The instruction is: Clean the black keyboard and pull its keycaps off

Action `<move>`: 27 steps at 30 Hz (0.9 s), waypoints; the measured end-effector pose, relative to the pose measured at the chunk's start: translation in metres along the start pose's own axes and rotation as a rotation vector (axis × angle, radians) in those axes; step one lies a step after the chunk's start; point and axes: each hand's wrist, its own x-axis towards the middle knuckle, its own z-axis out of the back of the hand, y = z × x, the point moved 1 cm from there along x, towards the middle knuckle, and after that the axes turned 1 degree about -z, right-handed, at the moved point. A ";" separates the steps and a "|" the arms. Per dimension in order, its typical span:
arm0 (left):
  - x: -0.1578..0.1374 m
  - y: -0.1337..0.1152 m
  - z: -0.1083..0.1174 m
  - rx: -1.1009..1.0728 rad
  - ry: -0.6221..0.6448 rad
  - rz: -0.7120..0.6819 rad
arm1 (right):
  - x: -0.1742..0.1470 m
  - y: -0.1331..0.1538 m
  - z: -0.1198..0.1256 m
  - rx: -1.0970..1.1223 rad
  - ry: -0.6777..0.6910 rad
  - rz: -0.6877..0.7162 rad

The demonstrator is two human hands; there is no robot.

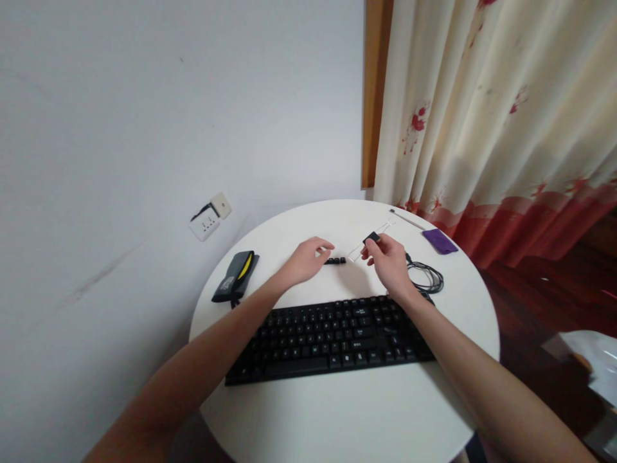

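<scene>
My right hand [385, 260] pinches the small black handle of a wire keycap puller [371, 238] above the far part of the table. Thin pale wires stretch out on both sides of the handle. Left of it, my left hand [307, 258] hovers with curved fingers apart, nothing visible in them. Close to its fingertips, a short row of black keycaps [336, 261] lies on the table, partly hidden by the hand. A black keyboard [318, 337] lies nearer to me, beneath both forearms; the right forearm covers part of its right end.
The round white table [332, 411] stands against a wall with a socket [205, 223]. A grey pouch with a yellow edge [236, 276] lies at left. At right are a coiled black cable [429, 278], a purple cloth [439, 241] and a thin brush [407, 220].
</scene>
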 end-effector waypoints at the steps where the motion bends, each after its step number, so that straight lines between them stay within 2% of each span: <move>1: -0.014 -0.010 -0.004 0.004 0.086 0.000 | 0.001 0.000 0.001 -0.014 0.023 -0.003; 4: -0.056 -0.035 -0.019 0.076 0.323 -0.037 | 0.003 -0.001 0.004 -0.042 0.033 0.010; 6: -0.077 -0.045 -0.028 0.094 0.528 -0.049 | 0.004 -0.001 0.005 -0.053 0.016 0.024; 8: -0.090 -0.051 -0.033 0.113 0.631 -0.067 | 0.004 -0.001 0.006 -0.061 0.009 0.029; 16: -0.097 -0.047 -0.039 0.187 0.570 -0.155 | 0.006 -0.001 0.009 -0.070 0.014 0.017; 22: -0.089 -0.035 -0.025 0.144 0.635 -0.169 | 0.001 0.016 0.011 -0.057 0.054 0.019; 25: -0.068 -0.019 -0.016 0.039 0.619 -0.111 | 0.003 0.017 0.013 -0.078 0.054 0.050; 27: -0.046 0.002 -0.008 -0.033 0.510 0.013 | 0.008 0.011 0.017 -0.096 0.023 0.053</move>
